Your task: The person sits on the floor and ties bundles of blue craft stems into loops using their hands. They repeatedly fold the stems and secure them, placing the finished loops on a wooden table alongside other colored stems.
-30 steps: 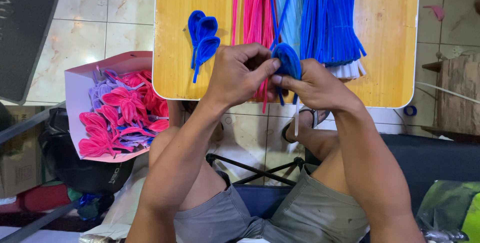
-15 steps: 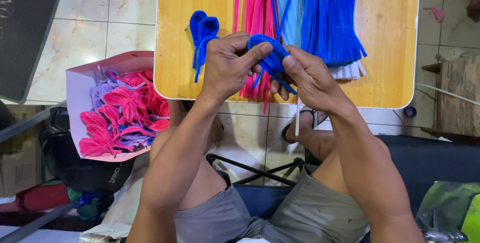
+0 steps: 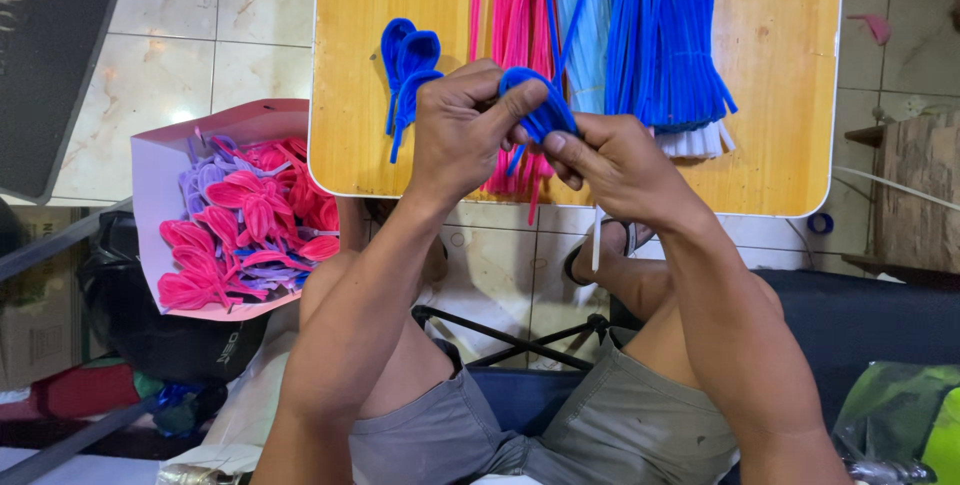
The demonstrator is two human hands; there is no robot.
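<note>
We pinch a looped blue pipe cleaner (image 3: 530, 110) between our left hand (image 3: 462, 130) and right hand (image 3: 612, 160). Both clamp it above the bench (image 3: 770, 125).

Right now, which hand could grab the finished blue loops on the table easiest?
Probably the left hand: the finished blue loops lie just beside it on the table. The right hand is farther off. Both pinch the blue pipe cleaner.

Person, seated: both forearms bare, no sleeves, watch or rings visible on left hand (image 3: 455, 135) or right hand (image 3: 620, 160). Grey shorts (image 3: 560, 425) with faint dark specks on right leg. Dark strapped sandal (image 3: 600, 245) on one foot.
</note>
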